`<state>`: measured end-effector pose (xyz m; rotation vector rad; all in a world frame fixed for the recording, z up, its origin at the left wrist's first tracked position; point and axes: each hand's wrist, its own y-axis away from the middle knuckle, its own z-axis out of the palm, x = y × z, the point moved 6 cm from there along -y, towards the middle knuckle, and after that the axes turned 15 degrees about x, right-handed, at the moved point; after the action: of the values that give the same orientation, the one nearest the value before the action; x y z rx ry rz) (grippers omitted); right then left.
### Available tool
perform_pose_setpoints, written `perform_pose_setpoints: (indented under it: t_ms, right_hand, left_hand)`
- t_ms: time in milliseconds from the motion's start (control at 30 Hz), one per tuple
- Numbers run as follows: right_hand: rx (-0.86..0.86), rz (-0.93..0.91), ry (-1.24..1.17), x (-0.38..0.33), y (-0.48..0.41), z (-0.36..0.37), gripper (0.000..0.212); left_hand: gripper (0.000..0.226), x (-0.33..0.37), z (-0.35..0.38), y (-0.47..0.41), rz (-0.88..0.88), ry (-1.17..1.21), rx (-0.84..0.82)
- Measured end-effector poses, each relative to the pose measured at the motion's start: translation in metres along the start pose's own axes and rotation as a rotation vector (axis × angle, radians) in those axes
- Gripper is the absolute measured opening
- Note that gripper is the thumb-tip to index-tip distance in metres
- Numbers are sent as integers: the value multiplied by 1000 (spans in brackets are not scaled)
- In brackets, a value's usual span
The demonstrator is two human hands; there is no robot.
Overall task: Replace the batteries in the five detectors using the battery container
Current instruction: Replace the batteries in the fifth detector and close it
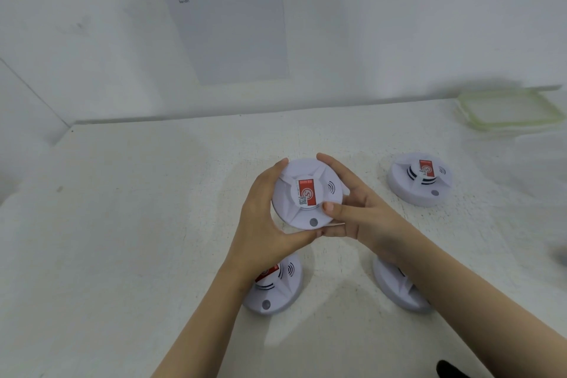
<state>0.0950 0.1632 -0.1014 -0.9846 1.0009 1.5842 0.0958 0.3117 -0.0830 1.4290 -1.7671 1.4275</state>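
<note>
Tabletop (138, 224): white, slightly speckled, with its far edge against a plain white wall (399, 24). On my feed, a second wall meets it at the far left corner. One printed sheet (233, 34) hangs on the wall above the middle of the tabletop; it carries numbered lines of text.

Item count, as visible to me:
- Detectors: four. All are round and white, and three show a red label at the centre.
- Container: one.
- Hands: two.

Detector positions:
1. The held detector (306, 193) is over the middle of the tabletop, with its labelled face turned up toward the camera.
2. The far detector (420, 179) rests on the tabletop to the right, well apart from the hands.
3. The near left detector (276, 288) rests on the tabletop, partly hidden by the left wrist.
4. The near right detector (395, 288) rests on the tabletop, largely hidden by the right forearm.

Hand state:
- The left hand (264, 218) grips the left rim of the held detector, fingers curled round it.
- The right hand (352, 209) grips the right rim, with its thumb on the front face.

The container (509, 112) is clear with a green rim and sits at the far right corner. It is blurred, so I cannot tell its contents.
</note>
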Motion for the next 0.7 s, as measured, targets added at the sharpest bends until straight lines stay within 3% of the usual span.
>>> perform_pose_setpoints:
  t_ms: [700]
  right_hand:
    - [0, 14, -4, 1, -1, 0, 66]
  left_hand:
    - [89, 2, 0, 2, -12, -5, -4]
